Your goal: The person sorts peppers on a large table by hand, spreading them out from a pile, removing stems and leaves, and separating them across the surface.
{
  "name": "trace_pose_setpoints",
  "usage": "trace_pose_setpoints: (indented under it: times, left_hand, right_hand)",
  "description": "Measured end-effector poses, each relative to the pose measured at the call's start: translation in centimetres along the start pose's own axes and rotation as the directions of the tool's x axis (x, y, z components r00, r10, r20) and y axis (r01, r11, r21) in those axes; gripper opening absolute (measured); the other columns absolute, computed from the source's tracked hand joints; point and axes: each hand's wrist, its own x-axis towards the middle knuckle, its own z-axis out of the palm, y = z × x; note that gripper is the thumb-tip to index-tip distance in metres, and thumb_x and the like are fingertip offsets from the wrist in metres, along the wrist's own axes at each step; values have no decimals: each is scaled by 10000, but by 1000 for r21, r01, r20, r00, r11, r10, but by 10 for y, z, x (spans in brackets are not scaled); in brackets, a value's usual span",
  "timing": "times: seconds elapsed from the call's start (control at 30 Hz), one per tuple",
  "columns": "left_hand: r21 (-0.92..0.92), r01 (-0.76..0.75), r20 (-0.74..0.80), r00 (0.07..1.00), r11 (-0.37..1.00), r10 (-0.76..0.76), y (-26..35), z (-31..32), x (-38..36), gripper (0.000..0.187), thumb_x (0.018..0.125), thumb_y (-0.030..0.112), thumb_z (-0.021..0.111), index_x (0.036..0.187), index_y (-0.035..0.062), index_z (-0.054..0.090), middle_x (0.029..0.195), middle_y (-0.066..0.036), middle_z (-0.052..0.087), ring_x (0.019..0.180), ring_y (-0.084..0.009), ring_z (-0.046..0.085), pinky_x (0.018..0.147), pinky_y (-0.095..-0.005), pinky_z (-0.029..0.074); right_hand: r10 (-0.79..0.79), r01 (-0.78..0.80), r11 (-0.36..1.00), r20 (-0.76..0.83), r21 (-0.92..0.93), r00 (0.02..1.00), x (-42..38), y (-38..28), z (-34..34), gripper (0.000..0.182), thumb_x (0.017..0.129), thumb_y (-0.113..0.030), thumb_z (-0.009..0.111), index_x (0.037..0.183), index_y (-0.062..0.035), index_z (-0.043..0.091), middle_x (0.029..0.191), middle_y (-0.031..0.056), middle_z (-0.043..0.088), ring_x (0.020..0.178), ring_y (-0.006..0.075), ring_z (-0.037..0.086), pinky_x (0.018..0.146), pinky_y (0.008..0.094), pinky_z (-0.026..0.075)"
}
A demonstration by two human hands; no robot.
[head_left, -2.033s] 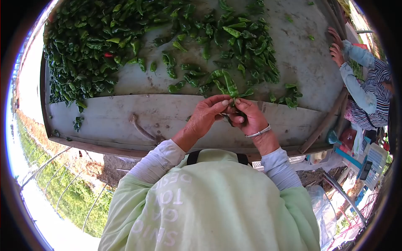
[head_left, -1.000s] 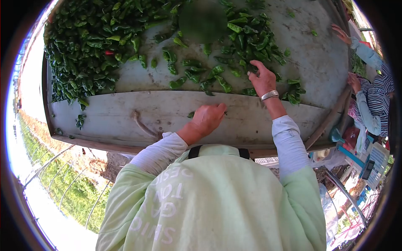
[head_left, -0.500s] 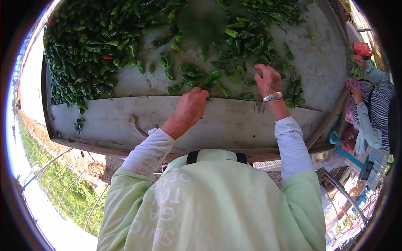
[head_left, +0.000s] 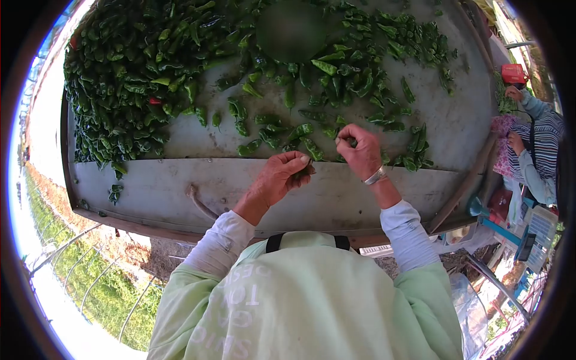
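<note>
My left hand (head_left: 279,179) is closed above the near edge of the metal table (head_left: 336,198), thumb pressed over curled fingers. A small dark green bit, apparently a pepper, shows at its fingertips. To its right, my right hand (head_left: 360,153), with a bracelet on the wrist, is also curled closed; part of a green pepper (head_left: 351,142) shows between its fingers. Several loose green peppers (head_left: 270,138) lie just beyond both hands. A large heap of green peppers (head_left: 132,78) covers the left side, with one red pepper (head_left: 155,101) in it.
More peppers (head_left: 414,42) spread over the far right of the table. A wooden bar (head_left: 465,192) runs along the right side. Beyond it another person in a striped top (head_left: 540,144) works near a red box (head_left: 513,73). A stick (head_left: 201,203) lies near the front edge.
My left hand has turned, showing its thumb and curled fingers. My right hand has moved left and nearer to me, close to the left. The view has shifted slightly.
</note>
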Motion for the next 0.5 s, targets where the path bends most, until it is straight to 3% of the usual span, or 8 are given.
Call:
trace_pose_setpoints:
  times: [0.17,0.23,0.27,0.33,0.37,0.43,0.5]
  left_hand:
    - [-140,-82,-73,995,987,73,-8,-1,14,112,880,101,587,962,25,587,788,-59,605,612,-118,567,530,-212,466]
    - [-176,-160,-93,985,971,145,-4,-17,13,81,862,77,599,928,29,595,762,-57,599,590,-117,547,498,-211,431]
    - [-178,-156,-97,985,972,140,-3,-21,10,81,862,77,599,928,29,595,762,-57,599,590,-117,547,498,-211,431]
    - [-165,-128,-136,985,978,106,2,-24,7,60,859,74,600,905,35,597,756,-54,593,587,-120,544,498,-209,430]
    - [-162,-131,-136,985,978,109,3,-22,6,60,859,74,600,905,35,597,756,-54,593,587,-120,544,498,-209,430]
    - [-130,-95,-154,985,987,75,3,-17,4,57,857,75,601,899,37,595,757,-55,590,590,-123,543,499,-207,430]
    - [-157,-99,-145,987,983,76,0,-21,5,82,849,72,614,911,21,594,762,-60,597,595,-129,551,514,-221,446]
  right_hand:
    - [-212,212,977,196,21,957,-6,-26,21,62,739,-70,605,774,-19,607,702,97,622,621,201,607,581,311,476]
    - [46,-82,984,217,160,975,14,-21,16,106,755,-81,606,850,-40,626,736,115,619,661,260,608,612,338,485]
    - [50,-87,983,220,161,974,26,-13,19,106,755,-81,606,850,-40,626,736,115,619,661,260,608,612,338,485]
    - [-156,159,982,35,-104,987,54,9,27,168,760,-91,608,925,-73,633,763,132,620,720,311,610,636,380,495]
    - [-160,162,981,34,-102,987,65,18,28,168,760,-91,608,925,-73,633,763,132,620,720,311,610,636,380,495]
    - [-241,185,862,-61,-472,968,79,36,23,201,758,-104,616,958,-105,633,788,140,622,755,323,615,660,410,507]
    - [-182,121,811,-51,-573,982,88,47,3,195,757,-104,616,950,-116,637,810,144,622,766,328,614,666,419,509]
